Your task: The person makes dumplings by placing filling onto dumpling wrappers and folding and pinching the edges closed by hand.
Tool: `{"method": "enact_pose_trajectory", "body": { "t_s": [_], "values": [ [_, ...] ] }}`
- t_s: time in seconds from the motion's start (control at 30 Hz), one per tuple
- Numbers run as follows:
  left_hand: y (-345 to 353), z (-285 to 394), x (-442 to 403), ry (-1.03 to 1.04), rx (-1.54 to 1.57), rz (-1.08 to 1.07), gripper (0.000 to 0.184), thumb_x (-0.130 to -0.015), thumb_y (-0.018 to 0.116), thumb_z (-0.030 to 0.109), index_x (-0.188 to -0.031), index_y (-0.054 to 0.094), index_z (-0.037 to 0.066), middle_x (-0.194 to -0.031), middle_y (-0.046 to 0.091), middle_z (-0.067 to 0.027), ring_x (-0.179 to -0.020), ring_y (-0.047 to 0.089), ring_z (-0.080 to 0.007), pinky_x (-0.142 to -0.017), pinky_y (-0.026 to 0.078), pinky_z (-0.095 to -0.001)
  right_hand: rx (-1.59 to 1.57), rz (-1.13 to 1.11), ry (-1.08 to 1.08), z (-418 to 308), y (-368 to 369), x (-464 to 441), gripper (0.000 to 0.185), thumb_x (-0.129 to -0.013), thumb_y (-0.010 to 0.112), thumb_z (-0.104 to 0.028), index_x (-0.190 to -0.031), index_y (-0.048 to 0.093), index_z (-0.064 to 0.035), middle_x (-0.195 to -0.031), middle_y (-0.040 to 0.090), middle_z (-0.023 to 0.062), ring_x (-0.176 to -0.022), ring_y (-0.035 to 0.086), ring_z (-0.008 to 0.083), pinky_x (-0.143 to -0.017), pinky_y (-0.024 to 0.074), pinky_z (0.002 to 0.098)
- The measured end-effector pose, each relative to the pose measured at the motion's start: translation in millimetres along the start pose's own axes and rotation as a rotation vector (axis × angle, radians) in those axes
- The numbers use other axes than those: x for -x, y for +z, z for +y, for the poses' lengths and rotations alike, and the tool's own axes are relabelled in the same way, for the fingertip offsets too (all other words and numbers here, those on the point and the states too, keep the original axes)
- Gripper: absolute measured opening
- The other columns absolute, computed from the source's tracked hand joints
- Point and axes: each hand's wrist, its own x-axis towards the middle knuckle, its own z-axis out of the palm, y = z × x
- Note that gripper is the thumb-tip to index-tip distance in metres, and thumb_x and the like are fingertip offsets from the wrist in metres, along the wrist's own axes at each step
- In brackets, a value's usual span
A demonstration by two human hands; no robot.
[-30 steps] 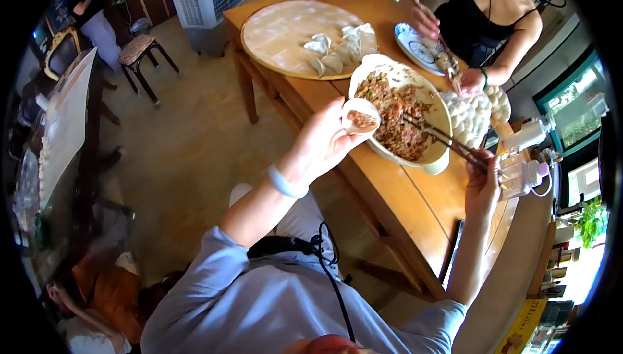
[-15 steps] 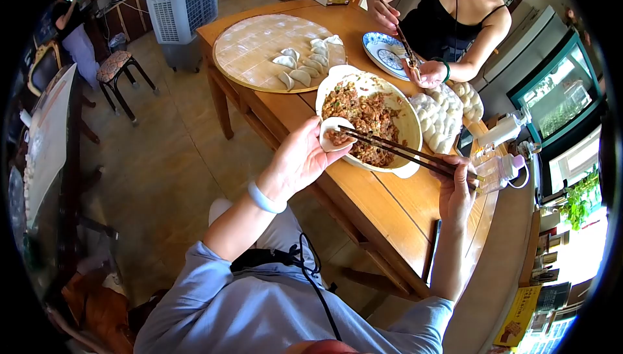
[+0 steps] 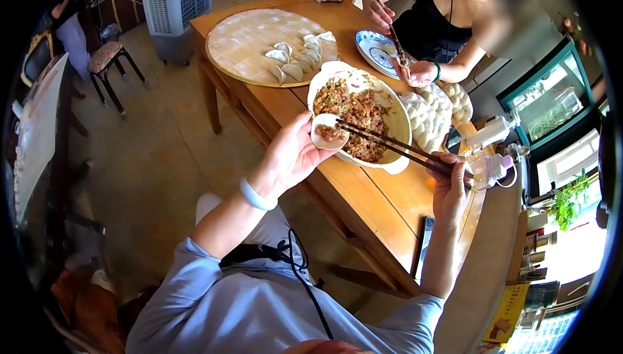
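Observation:
My left hand (image 3: 292,153) is closed around the edge of a round dumpling wrapper (image 3: 322,144), held just over the near rim of the bowl. A small lump of meat filling (image 3: 331,133) sits on the wrapper. In my right hand (image 3: 450,182) is a pair of dark chopsticks (image 3: 402,148), pointing left, their tips at the wrapper's right edge beside the filling. Beneath the chopsticks stands a large cream bowl (image 3: 397,114) of minced filling. Beyond it, several folded dumplings (image 3: 296,67) lie on a round floured board (image 3: 243,39).
Across the wooden table (image 3: 373,201), another person holds chopsticks over their palm, near a blue-and-white plate (image 3: 374,52). Bagged wrappers (image 3: 428,120) lie right of the bowl. A capped clear bottle (image 3: 490,171) stands by my right hand, and a phone (image 3: 423,245) lies at the near edge.
The chopstick tips have shifted from over the filling to the wrapper's right edge, leaving the filling more visible. The whole view has moved slightly.

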Motion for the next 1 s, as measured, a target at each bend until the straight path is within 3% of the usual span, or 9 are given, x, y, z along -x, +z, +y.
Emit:
{"method": "enact_pose_trajectory", "body": {
  "t_s": [0.13,0.33,0.37,0.73,1.0],
  "values": [
    [-1,-2,-1,-0.020,0.024,0.010,0.039,-0.095,0.034,0.028,-0.121,0.040,0.000,-0.115,0.053,-0.0136,-0.100,0.056,-0.0242,-0.088,0.049,-0.0364,0.089,-0.076,-0.021,-2,4,5,0.031,-0.092,0.046,-0.025,-0.093,0.055,0.0050,-0.098,0.059,0.0214,-0.084,0.063,0.0282,-0.071,0.0545,0.0358],
    [0,-1,4,-0.007,0.047,-0.001,0.039,-0.094,0.037,0.029,-0.120,0.042,0.000,-0.113,0.054,-0.0124,-0.099,0.057,-0.0222,-0.081,0.053,-0.0335,0.187,-0.127,-0.100,-5,0,3,0.034,-0.091,0.050,-0.028,-0.094,0.057,0.0052,-0.098,0.059,0.0214,-0.083,0.062,0.0287,-0.074,0.0513,0.0380],
    [-4,-1,4,0.012,0.035,-0.031,0.044,-0.095,0.034,0.028,-0.122,0.038,-0.006,-0.117,0.050,-0.0185,-0.108,0.051,-0.0279,-0.093,0.045,-0.0397,0.156,-0.112,-0.084,-8,0,4,0.035,-0.090,0.051,-0.029,-0.094,0.057,0.0048,-0.098,0.059,0.0215,-0.082,0.061,0.0284,-0.076,0.0503,0.0387],
    [0,-2,11,0.018,0.079,0.030,0.045,-0.095,0.033,0.030,-0.122,0.038,-0.006,-0.118,0.050,-0.0200,-0.109,0.051,-0.0283,-0.098,0.041,-0.0403,-0.011,-0.001,-0.035,-1,-5,-4,0.030,-0.092,0.047,-0.028,-0.094,0.055,0.0009,-0.093,0.060,0.0196,-0.076,0.063,0.0266,-0.065,0.0542,0.0338],
    [-4,-2,12,0.033,0.028,0.030,0.045,-0.095,0.033,0.030,-0.123,0.038,-0.005,-0.119,0.050,-0.0178,-0.109,0.051,-0.0268,-0.098,0.041,-0.0387,0.163,-0.074,-0.090,-17,2,-2,0.029,-0.091,0.050,-0.025,-0.089,0.054,0.0033,-0.090,0.058,0.0189,-0.075,0.062,0.0254,-0.063,0.0540,0.0338]
  ]
}}
